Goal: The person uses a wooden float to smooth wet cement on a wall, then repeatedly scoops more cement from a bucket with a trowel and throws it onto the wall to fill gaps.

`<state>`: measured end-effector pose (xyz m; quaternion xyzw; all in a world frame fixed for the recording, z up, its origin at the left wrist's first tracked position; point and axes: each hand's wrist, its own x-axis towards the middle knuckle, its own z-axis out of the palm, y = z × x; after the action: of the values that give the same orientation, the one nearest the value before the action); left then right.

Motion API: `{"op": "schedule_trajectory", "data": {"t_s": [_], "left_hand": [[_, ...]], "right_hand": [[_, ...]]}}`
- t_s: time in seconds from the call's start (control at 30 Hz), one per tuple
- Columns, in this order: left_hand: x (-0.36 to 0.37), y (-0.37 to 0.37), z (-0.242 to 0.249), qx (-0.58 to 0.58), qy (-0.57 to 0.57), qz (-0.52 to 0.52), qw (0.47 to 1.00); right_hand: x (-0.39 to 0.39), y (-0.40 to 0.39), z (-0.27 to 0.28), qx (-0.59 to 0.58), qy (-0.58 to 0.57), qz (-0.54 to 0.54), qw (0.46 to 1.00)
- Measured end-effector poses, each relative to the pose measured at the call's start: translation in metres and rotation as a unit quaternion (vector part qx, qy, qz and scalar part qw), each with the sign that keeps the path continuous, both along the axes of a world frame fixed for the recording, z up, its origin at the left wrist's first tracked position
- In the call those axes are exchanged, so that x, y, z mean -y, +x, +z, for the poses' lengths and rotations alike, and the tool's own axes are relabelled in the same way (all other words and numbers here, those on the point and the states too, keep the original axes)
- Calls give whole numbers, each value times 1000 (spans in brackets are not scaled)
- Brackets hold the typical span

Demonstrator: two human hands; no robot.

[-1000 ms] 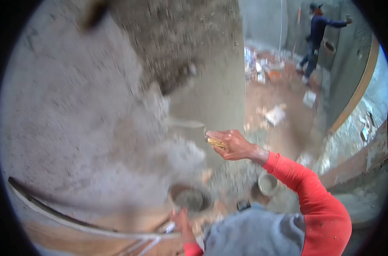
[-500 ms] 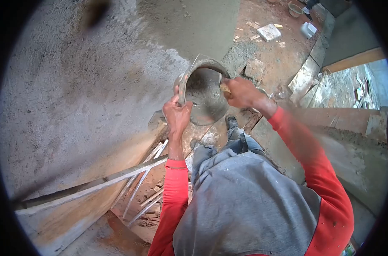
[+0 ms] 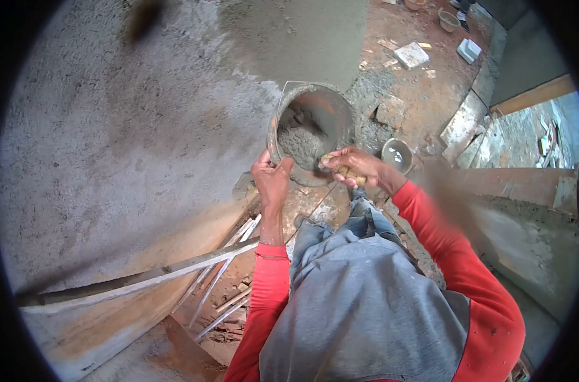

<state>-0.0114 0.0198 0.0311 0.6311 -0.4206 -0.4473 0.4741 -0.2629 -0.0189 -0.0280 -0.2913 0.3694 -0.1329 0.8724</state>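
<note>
A mortar-smeared bucket [image 3: 345,114] is held up in front of me, its mouth towards me. Grey wet mortar [image 3: 299,141] lies inside. My left hand [image 3: 272,181] is closed on the near-left rim, thumb over the edge. My right hand [image 3: 359,168] grips the yellowish handle [image 3: 348,176] of a trowel at the near-right rim. The trowel's blade cannot be told apart from the mortar and the bucket's shadow.
A rough wall [image 3: 143,140] rises at the left, with smoother plaster [image 3: 296,38] further along. Beyond my right hand sits a small bowl of water [image 3: 397,155]. Boards and sticks [image 3: 229,254] lean below left. A white block [image 3: 411,55] lies on the ground, near another person's foot [image 3: 462,24].
The bucket's mouth has tipped up towards me, showing the mortar inside. My right hand has moved down from the right rim to the near rim with the trowel. The left hand keeps its grip.
</note>
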Motion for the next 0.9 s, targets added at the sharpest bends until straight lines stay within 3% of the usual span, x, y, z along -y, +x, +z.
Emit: {"op": "schedule_trajectory", "data": {"t_s": [0.1,0.2,0.27,0.3,0.33,0.37,0.4,0.43,0.53,0.6,0.63,0.67,0.7,0.73,0.8,0.87,0.9], "left_hand": [[-3,23,-59,19,-10,79,997],[-12,22,-71,-101,-2,118,988],[-21,29,-91,-111,34,152,982],[-26,28,-92,-137,16,165,977],[-26,22,-75,-77,21,184,980],[-27,44,-108,-24,53,176,983],[-33,58,-109,87,70,167,980],[-38,52,-98,-29,22,215,976],[-57,91,-138,-16,22,238,971],[-72,108,-152,-52,11,284,957],[-84,113,-153,-70,5,308,949],[-96,168,-223,-72,-3,308,949],[-106,222,-294,35,-1,279,960],[-113,213,-269,34,-6,279,960],[-119,218,-267,12,-12,299,954],[-110,219,-255,-11,-18,315,949],[-104,218,-249,-23,-21,324,945]], "right_hand": [[-10,15,28,34,20,-38,999],[-17,16,63,117,66,-90,987],[-14,15,91,176,70,-117,975],[-4,13,107,213,52,-129,967],[20,8,132,239,9,-149,959],[31,3,157,266,-24,-166,949],[35,1,181,293,-40,-179,938],[47,-8,210,294,-84,-216,927],[82,-35,317,293,-245,-368,847],[117,-58,378,341,-392,-434,736],[123,-73,415,288,-492,-485,663],[145,-88,442,264,-566,-530,574],[157,-99,477,240,-586,-597,492],[168,-110,511,212,-597,-659,405],[213,-169,560,-89,-634,-759,119],[212,-198,602,-252,-559,-773,-163],[213,-195,614,-224,-546,-797,-126]]}}
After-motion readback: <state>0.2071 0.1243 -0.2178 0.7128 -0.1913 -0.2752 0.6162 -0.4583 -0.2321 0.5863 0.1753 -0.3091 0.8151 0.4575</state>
